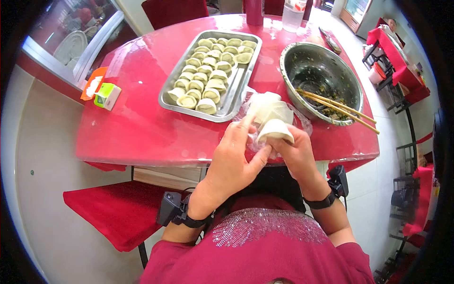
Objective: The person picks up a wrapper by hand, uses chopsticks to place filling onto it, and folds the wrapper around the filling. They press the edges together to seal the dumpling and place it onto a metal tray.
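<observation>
At the left edge of the worktop [137,118], an orange container [94,83] and a green-and-white box [107,96] sit close together. A broad stretch of red surface separates them from the metal tray [227,106], which holds rows of dumplings [206,71]; its floor shows along the right side. More surface lies between the tray's near rim and the worktop's front edge.

The left hand [232,161] is partly open, fingers spread beside the stacked wrappers [270,108] on crumpled plastic, thumb reaching toward the right hand [295,154]. The right hand grips a folded wrapper [275,130] over the front edge, just nearer than the stack.

Right of the stack, a metal bowl [294,90] of filling stands close to the right edge, leaving little room beyond. Chopsticks [338,108] cross its near rim, their ends overhanging it.
</observation>
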Motion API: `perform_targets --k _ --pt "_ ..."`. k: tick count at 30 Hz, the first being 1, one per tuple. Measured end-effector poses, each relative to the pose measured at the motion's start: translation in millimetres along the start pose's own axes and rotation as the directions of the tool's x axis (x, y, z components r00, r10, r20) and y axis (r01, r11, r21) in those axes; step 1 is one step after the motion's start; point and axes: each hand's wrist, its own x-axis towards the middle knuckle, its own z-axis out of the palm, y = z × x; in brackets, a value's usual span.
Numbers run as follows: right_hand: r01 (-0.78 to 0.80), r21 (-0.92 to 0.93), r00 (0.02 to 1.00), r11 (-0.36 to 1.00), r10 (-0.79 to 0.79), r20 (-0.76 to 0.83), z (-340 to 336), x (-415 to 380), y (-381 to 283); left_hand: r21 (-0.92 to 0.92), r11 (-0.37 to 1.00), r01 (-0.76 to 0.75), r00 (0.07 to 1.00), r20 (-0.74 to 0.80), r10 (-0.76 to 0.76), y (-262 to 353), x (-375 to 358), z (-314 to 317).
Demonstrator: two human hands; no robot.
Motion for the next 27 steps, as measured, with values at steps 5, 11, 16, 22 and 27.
perform_targets --k 5,11,16,22,27 --pt "-0.05 -0.113 0.982 0.992 0.069 0.177 -3.0 0.4 9.1 0.031 0.982 -0.185 0.98 0.075 0.182 -19.4 8.7 1.1" --pt "-0.031 -0.2 0.99 0.979 0.058 0.129 -14.8 -7.5 8.1 -0.303 0.937 0.174 0.984 0.017 -0.178 -38.3 75.8 -31.4" --pt "-0.105 -0.161 0.99 0.981 0.119 0.076 -37.4 -29.4 -2.5 -0.226 0.943 0.245 0.961 0.185 -0.205 -88.3 148.3 -22.8" --pt "-0.041 -0.295 0.998 0.955 0.054 0.037 -60.4 -53.2 -21.4 0.595 0.787 -0.163 0.982 0.175 0.071 -128.8 183.0 1.1" --pt "-0.055 -0.287 0.998 0.956 0.058 0.003 -79.4 -58.2 -15.3 0.731 0.628 -0.267 0.963 0.234 0.137 -129.1 183.9 0.1"
